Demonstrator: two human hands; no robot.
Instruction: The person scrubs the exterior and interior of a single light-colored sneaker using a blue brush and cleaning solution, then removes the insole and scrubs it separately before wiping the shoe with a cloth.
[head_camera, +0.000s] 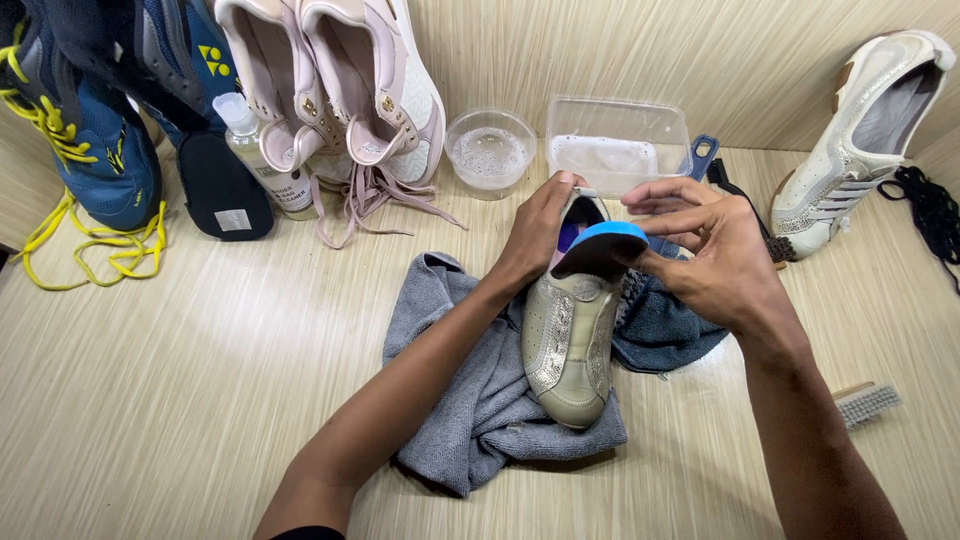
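Observation:
A beige shoe (570, 345) lies on a grey cloth (470, 400), toe toward me. My left hand (537, 232) grips the shoe's heel opening. My right hand (715, 255) pinches a blue-edged insole (603, 245) that sticks out of the shoe's opening, curved upward. A darker blue cloth (665, 325) lies under my right hand, to the right of the shoe.
Blue sneakers with yellow laces (90, 140), a pink pair (345, 90), a cleaner bottle (265, 150), a round bowl of water (490, 152) and a rectangular tub (617, 145) line the back. The matching beige shoe (860, 140) leans at right beside black laces (925, 205). A small brush (865, 402) lies right.

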